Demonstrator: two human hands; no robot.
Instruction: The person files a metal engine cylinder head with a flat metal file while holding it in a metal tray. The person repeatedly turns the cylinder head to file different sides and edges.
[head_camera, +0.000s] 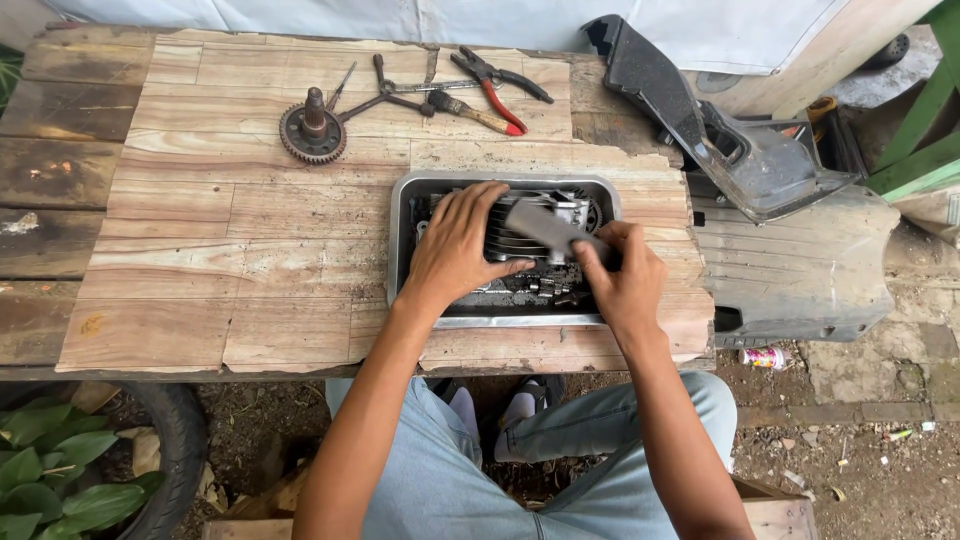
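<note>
Metal engine part (530, 235), likely heavy and oily: left hand (455, 245) is pressing spread fingers on its fins; right hand (620, 275) is pinching a brush (545, 228).

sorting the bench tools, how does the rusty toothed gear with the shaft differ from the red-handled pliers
The rusty round toothed gear lies flat with its short shaft standing upright; the red-handled pliers lie flat on their side, long and slim. The gear is brown with rust all over, while the pliers have dark metal jaws and one bright red grip. The gear sits left of the tool cluster, the pliers at its right end. Both rest on the pale wooden board, untouched by either hand.
</note>
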